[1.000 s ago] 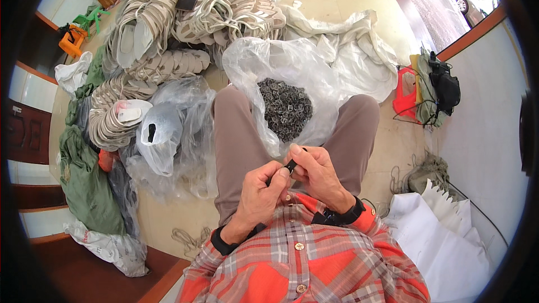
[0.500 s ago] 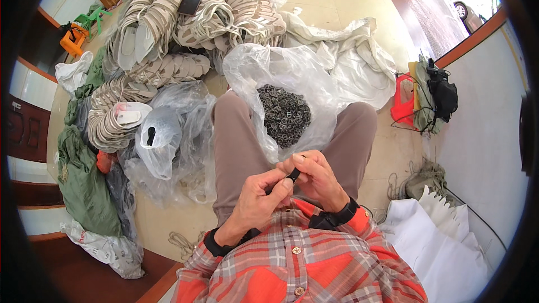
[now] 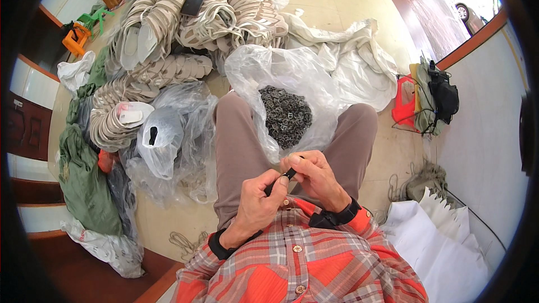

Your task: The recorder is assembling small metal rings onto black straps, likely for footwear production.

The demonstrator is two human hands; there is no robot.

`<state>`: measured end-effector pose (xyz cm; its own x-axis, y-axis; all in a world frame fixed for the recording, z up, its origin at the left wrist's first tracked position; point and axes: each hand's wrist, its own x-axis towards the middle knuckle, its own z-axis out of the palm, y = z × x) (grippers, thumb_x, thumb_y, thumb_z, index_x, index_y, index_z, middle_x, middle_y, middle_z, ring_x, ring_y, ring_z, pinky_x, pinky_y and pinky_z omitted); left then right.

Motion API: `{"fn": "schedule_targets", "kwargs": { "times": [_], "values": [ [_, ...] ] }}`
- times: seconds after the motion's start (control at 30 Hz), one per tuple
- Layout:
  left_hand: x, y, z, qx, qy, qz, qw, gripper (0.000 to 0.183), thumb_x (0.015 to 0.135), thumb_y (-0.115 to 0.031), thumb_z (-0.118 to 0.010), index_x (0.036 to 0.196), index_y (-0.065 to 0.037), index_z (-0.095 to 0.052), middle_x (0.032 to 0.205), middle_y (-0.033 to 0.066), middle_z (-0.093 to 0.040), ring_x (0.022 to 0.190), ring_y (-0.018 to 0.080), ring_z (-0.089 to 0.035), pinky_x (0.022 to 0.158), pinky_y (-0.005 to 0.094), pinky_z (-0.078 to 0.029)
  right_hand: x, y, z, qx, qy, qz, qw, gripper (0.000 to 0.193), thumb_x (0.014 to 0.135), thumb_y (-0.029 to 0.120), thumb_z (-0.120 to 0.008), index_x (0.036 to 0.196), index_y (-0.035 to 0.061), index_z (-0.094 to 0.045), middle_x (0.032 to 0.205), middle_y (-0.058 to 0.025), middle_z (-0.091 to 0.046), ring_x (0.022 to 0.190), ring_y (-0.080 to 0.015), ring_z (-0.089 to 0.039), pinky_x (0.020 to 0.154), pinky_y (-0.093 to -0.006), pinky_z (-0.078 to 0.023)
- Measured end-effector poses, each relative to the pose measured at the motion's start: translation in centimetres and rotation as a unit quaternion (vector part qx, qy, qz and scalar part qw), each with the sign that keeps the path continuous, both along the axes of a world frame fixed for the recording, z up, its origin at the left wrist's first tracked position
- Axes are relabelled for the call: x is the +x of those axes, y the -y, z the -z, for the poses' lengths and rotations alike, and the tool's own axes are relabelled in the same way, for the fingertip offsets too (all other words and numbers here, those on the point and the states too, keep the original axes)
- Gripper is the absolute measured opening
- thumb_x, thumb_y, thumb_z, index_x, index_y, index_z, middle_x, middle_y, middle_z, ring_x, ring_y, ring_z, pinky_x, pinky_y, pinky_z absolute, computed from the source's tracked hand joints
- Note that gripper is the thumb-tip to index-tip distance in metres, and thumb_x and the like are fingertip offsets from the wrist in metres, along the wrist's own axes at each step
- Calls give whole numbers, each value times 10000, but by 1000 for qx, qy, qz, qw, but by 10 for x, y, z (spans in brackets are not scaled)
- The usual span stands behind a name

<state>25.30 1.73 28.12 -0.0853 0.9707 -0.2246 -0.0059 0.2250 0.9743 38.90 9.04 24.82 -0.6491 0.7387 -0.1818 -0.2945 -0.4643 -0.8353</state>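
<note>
Above my lap, a short black strap (image 3: 288, 174) runs between my two hands. My left hand (image 3: 251, 206) pinches it between thumb and fingers. Close by on the right, my right hand (image 3: 315, 178) grips the other end with bent fingers, which hide part of it; whether a buckle is on the strap is too small to tell. Just beyond the hands, between my knees, lies an open clear plastic bag (image 3: 247, 70) holding a heap of small dark buckles (image 3: 285, 116).
Beige shoe uppers (image 3: 163, 28) are stacked at far left, with a phone (image 3: 193, 0) on top. Clear plastic bags (image 3: 161, 140) and green cloth (image 3: 84, 185) lie to the left. A white sack (image 3: 359, 62) spreads far right; white sheeting (image 3: 426, 247) lies near right.
My left hand has shifted slightly left, and more of the black strap shows beside its thumb. The right hand has barely moved.
</note>
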Motion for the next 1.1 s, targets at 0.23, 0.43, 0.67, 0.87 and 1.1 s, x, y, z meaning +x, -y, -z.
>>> {"fn": "schedule_targets", "kwargs": {
  "times": [0.23,0.43,0.67,0.87,1.1],
  "values": [
    [-4,-5,-12,-24,25,5,999,177,866,-114,-529,769,26,-578,543,-1,-519,498,38,-470,443,210,-368,1,-17,-26,553,175,35,814,279,843,177,-559,600,77,-466,540,-7,-429,495,-142,-409,523,-297,-304],
    [-6,3,3,-63,28,5,998,173,856,-101,-532,734,20,-548,530,37,-523,498,57,-492,442,247,-382,-1,-6,-48,721,269,-63,635,142,678,101,-612,646,74,-475,590,-48,-387,569,-196,-428,572,-326,-315],
    [2,14,-2,118,-224,-71,965,79,836,-56,-536,803,14,-520,639,172,-515,539,317,-538,479,358,-404,1,9,-41,742,262,-10,617,148,657,101,-641,649,48,-503,623,-43,-405,576,-192,-428,566,-326,-314],
    [-1,22,4,89,-223,-24,971,55,840,-31,-518,850,20,-499,704,192,-514,605,367,-529,521,391,-415,4,20,-40,758,320,-23,568,152,668,102,-627,746,9,-536,635,-42,-422,585,-183,-450,575,-317,-327],
    [3,24,0,144,-247,-77,955,47,807,7,-536,847,19,-515,685,168,-518,581,337,-534,507,377,-416,6,22,-46,769,313,-67,553,149,712,103,-602,777,-16,-538,635,-44,-424,583,-179,-450,576,-311,-332]
  ]
}}
